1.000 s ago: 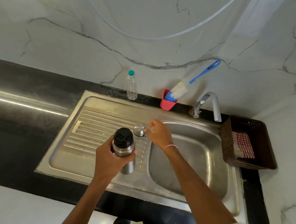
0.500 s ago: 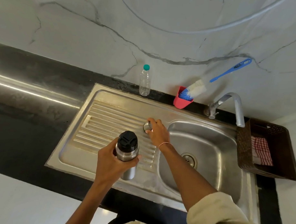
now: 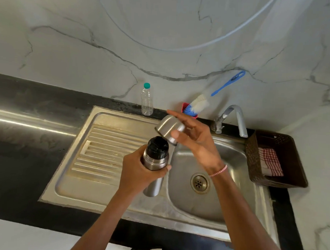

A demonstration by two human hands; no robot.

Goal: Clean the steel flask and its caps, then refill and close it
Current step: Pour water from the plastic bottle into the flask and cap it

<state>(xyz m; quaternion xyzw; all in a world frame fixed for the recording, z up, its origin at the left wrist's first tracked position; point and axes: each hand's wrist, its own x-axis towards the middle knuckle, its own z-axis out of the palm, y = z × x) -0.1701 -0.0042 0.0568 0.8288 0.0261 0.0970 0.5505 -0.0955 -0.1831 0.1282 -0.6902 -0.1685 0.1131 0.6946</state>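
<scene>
Steel, two pieces: one flask (image 3: 155, 160) gripped by left hand (image 3: 140, 170), one cap (image 3: 168, 129) held by right hand (image 3: 199, 143).

Left hand (image 3: 140, 170) gripping flask (image 3: 155, 162), right hand (image 3: 195, 142) holding steel cap (image 3: 168, 129)

A pink-and-white thread bracelet (image 3: 218, 171) circles the wrist behind the right hand (image 3: 197, 142).

The left hand (image 3: 140, 170) covers much of the flask (image 3: 155, 160); the brush (image 3: 198, 105) hides most of the red holder (image 3: 184, 105).
</scene>
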